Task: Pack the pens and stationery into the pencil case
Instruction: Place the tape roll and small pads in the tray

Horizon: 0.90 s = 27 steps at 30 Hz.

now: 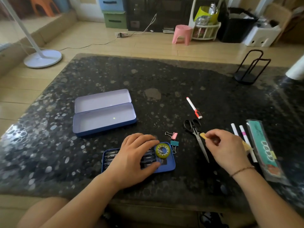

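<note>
- The left hand (133, 159) is lying palm-down, fingers spread, across a blue tray (169, 167) of dark pens (148, 159), pressing on them without gripping any.
- A yellow tape roll (162, 150) is sitting at the tray's right end, just beside the left fingertips.
- The right hand (225, 148) is pinching a small yellow eraser (202, 135) between thumb and forefinger, its tip hovering over the scissors (196, 135).
- The pencil case (105, 112) is lying open, well apart up-left of both hands, nothing inside.
- Pink (174, 135) and teal binder clips (174, 143) are resting between the hands.
- A red-capped marker (194, 108) is lying beyond the scissors; two white pens (243, 134) and a packaged ruler (263, 148) are waiting right of the right hand.
</note>
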Available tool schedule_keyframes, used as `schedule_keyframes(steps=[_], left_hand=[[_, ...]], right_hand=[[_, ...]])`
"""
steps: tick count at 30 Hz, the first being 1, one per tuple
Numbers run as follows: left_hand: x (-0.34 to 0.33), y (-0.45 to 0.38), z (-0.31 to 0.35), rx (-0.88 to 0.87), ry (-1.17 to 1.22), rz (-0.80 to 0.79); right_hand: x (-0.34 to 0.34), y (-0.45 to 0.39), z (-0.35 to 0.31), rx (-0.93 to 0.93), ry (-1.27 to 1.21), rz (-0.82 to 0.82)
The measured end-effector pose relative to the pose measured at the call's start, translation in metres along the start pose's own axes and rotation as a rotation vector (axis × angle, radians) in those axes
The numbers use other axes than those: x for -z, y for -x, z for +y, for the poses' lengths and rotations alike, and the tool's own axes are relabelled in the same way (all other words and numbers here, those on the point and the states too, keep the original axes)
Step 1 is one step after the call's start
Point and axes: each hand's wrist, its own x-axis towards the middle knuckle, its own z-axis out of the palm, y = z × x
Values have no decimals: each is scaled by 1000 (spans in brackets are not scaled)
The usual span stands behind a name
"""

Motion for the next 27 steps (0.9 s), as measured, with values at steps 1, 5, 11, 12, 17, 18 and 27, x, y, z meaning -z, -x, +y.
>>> schedule_keyframes(steps=[1,5,11,12,17,18,27], left_hand=[[2,0,0,-10,54,33],[2,-1,-2,22,138,137],[-2,2,-5,85,60,126],[-1,2,-5,70,46,109],[4,3,6,-86,-111,-77],[1,3,11,-105,-136,-100],[-23,-4,34,56,-119,-15]], right_hand=[[2,7,-12,33,-103,-51],[-19,44,-58,238,-164,-318],[-47,53,-55,466,6,-324],[-46,52,-53,470,0,-300],[-36,38,-48,296,-130,-148],[-36,37,-48,274,-170,-125],[-41,42,-49,208,-191,-112]])
